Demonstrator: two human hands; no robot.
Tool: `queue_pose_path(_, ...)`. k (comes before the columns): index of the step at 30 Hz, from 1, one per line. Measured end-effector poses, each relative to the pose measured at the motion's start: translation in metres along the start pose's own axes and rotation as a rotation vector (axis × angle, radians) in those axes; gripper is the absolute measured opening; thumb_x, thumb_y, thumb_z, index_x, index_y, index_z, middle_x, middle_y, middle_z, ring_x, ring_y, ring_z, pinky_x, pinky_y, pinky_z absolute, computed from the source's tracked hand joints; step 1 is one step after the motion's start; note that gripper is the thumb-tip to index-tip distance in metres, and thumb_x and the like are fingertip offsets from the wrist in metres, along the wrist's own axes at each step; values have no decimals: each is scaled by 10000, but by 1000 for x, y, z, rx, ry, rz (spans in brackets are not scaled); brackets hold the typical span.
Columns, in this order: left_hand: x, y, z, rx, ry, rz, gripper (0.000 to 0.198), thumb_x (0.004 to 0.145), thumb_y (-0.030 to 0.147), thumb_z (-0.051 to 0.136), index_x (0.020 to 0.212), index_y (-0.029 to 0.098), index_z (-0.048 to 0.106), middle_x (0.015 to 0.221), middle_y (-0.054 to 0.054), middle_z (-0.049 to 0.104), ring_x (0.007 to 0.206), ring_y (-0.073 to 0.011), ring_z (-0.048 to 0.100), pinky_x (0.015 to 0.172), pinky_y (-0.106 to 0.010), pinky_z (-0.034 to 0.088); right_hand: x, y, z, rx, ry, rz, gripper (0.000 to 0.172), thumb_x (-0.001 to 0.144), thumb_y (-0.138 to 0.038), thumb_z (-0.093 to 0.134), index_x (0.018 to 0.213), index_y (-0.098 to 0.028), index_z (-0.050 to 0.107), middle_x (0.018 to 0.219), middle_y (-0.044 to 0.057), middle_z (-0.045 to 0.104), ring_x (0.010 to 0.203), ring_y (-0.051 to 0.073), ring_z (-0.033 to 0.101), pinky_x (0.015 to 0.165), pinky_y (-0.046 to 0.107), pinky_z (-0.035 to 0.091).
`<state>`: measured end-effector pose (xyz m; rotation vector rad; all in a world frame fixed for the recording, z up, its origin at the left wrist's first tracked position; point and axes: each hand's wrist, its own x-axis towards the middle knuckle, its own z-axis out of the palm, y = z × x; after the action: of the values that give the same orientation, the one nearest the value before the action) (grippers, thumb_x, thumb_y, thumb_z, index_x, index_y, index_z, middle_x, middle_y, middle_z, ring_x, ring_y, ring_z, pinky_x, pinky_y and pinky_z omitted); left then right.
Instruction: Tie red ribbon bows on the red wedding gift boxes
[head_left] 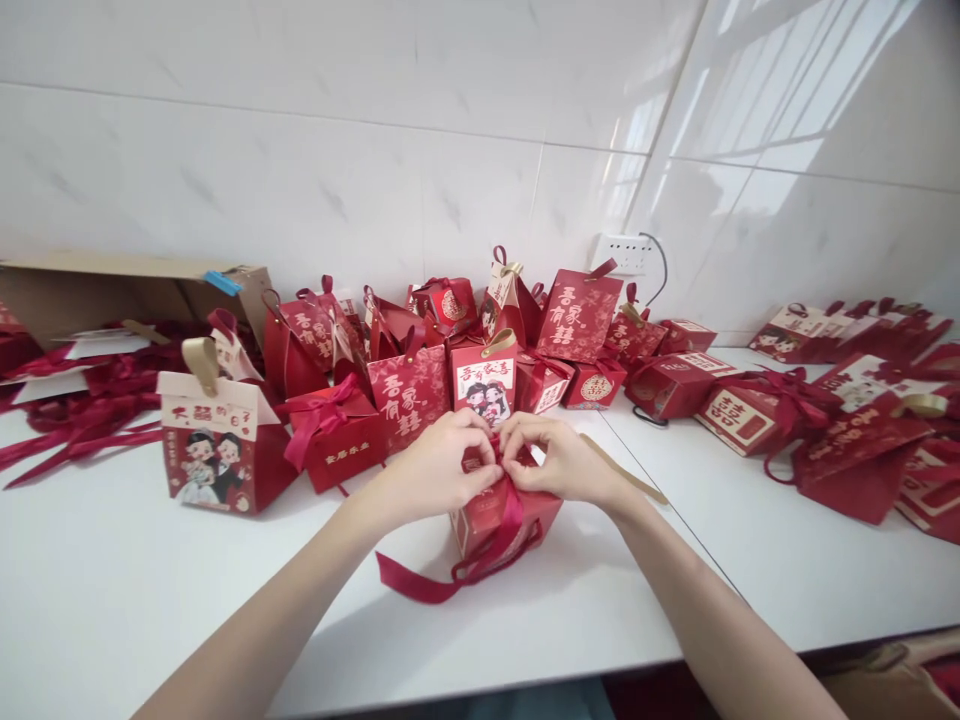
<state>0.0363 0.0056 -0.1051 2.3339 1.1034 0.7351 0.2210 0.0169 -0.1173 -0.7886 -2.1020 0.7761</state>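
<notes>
In front of me a red gift box (pixel 472 522) stands on the white table, with a dark red ribbon (pixel 508 530) round it. One ribbon tail hangs down the front and trails on the table to the left. My left hand (pixel 442 465) is closed, thumb and forefinger pinching the ribbon at the top of the box. From the other side my right hand (pixel 546 460) pinches the ribbon too, its fingertips touching or nearly touching the left ones. The fingers hide most of the knot or loop between them.
Several red boxes, among them a box with a cartoon couple (pixel 206 465), stand behind and at left. More boxes (pixel 746 410) crowd the right. A cardboard carton (pixel 135 275) and loose ribbons (pixel 112 400) lie at far left. A power socket (pixel 622 253) is on the tiled wall.
</notes>
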Motion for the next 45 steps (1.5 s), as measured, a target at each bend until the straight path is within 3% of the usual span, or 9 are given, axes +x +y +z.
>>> queue_pose_path(5, -1, -3, 12, -82, 84, 27, 162, 758, 294, 531, 625, 202, 528, 973, -58, 558, 988, -226, 546, 896, -363, 442, -1, 10, -9, 49, -3, 37, 77, 684, -120, 595, 657, -184, 629, 799, 27, 671, 868, 165, 633, 808, 276, 477)
queue_pose_path(9, -4, -14, 20, -160, 145, -37, 177, 751, 364, 546, 661, 215, 577, 1006, -58, 568, 951, -233, 573, 905, -376, 433, -8, 48, -59, -305, 436, 506, 195, 800, -220, 546, 633, -167, 630, 738, 40, 673, 794, 199, 651, 714, 282, 470)
queue_pose_path(13, -4, -24, 26, -191, 191, -11, 213, 746, 419, 563, 668, 224, 599, 1012, -56, 577, 955, -240, 574, 898, -362, 432, -40, 102, -102, -484, 672, 655, 124, 837, -186, 579, 745, -124, 636, 880, 123, 650, 923, 231, 618, 796, 342, 458)
queue_pose_path(18, -3, -21, 25, -191, 200, -19, 215, 740, 416, 569, 660, 218, 596, 997, -68, 591, 948, -253, 582, 900, -377, 435, -70, 134, -113, -518, 785, 625, 210, 907, -314, 529, 1073, -202, 591, 1132, 65, 592, 951, 166, 594, 820, 351, 509)
queue_pose_path(24, -4, -14, 20, -207, 201, 3, 172, 742, 367, 571, 670, 215, 604, 971, -69, 612, 938, -244, 588, 889, -372, 455, -62, 109, -114, -534, 996, 383, 270, 943, -365, 418, 1075, -180, 565, 1059, 75, 595, 897, 172, 574, 809, 369, 482)
queue_pose_path(32, -4, -14, 23, -243, 225, 3, 151, 727, 346, 588, 665, 212, 617, 960, -62, 603, 922, -236, 588, 899, -394, 456, -37, 67, -38, -499, 468, 156, 163, 733, -341, 664, 675, -191, 635, 751, 61, 649, 703, 190, 592, 666, 308, 467)
queue_pose_path(36, -6, -13, 23, -220, 208, -3, 170, 731, 384, 605, 692, 224, 648, 1006, -50, 585, 963, -236, 572, 934, -404, 440, -17, 19, -38, -479, 392, 130, 230, 861, -279, 473, 734, -178, 637, 786, 66, 645, 694, 164, 570, 639, 280, 436)
queue_pose_path(39, -6, -13, 23, -201, 186, -19, 161, 735, 362, 594, 678, 228, 661, 1033, -52, 566, 994, -245, 562, 961, -423, 422, 3, -15, -39, -452, -44, 89, 170, 809, -200, 528, 685, -174, 642, 736, 29, 643, 666, 138, 562, 625, 246, 419)
queue_pose_path(45, -9, -12, 24, -218, 146, 6, 146, 793, 295, 526, 723, 206, 618, 1079, -76, 532, 1081, -245, 507, 994, -437, 390, 20, -20, -28, -325, -320, 73, 116, 722, -122, 582, 688, -175, 679, 795, 13, 654, 715, 133, 585, 657, 236, 436)
